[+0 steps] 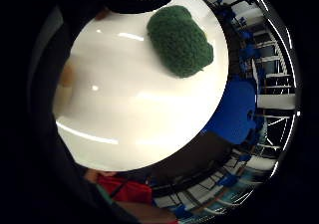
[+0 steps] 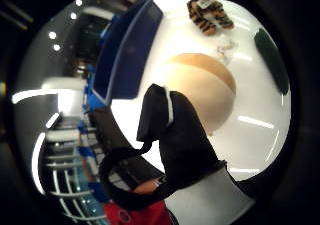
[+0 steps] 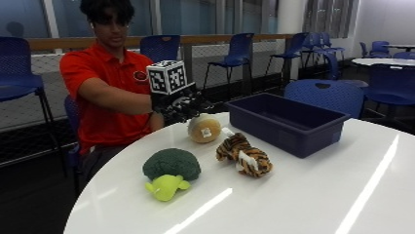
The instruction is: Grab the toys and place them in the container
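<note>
while the gloved right hand (image 3: 183, 108) sits just above and behind the round tan plush toy (image 3: 204, 128) at the near edge of the white round surface (image 3: 311, 195), its fingers curve down toward the toy's top, and i cannot tell whether they are closed on it or only touching. in the thumb-side palm view the tan toy (image 2: 210, 92) fills the space just past the black-gloved thumb (image 2: 170, 130), so it is close to the palm. the green broccoli plush (image 3: 170, 170) lies on the surface in front of the tan toy, its pale green stalk pointing toward the camera. the striped tiger plush (image 3: 244, 155) lies beside it, between the broccoli and the dark blue container (image 3: 285, 122). the container stands open on the surface, with no toy visible inside.
</note>
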The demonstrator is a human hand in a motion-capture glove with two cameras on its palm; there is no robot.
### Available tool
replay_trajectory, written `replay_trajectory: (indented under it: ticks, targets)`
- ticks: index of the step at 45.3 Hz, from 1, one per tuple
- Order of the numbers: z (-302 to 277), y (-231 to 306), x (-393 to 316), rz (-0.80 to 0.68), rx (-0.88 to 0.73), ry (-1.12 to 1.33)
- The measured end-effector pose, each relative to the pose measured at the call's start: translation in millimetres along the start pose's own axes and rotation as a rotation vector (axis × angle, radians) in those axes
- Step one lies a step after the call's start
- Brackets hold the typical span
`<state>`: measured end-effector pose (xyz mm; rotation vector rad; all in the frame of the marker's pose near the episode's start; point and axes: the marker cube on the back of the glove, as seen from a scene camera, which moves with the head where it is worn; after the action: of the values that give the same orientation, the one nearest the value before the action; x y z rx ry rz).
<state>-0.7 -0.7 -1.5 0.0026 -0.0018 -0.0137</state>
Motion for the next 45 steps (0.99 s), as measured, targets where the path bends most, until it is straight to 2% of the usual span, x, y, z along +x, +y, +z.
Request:
replay_trajectory:
  ticks: [13,28,45]
  targets:
    - [-4.0,-2.1,-27.4,-0.054,-0.028,-0.053]
    - [22.8,-12.9,-49.8,-0.086,-0.085,-0.120]
    - [57.2,-28.0,-68.4,-0.091,-0.142,-0.016]
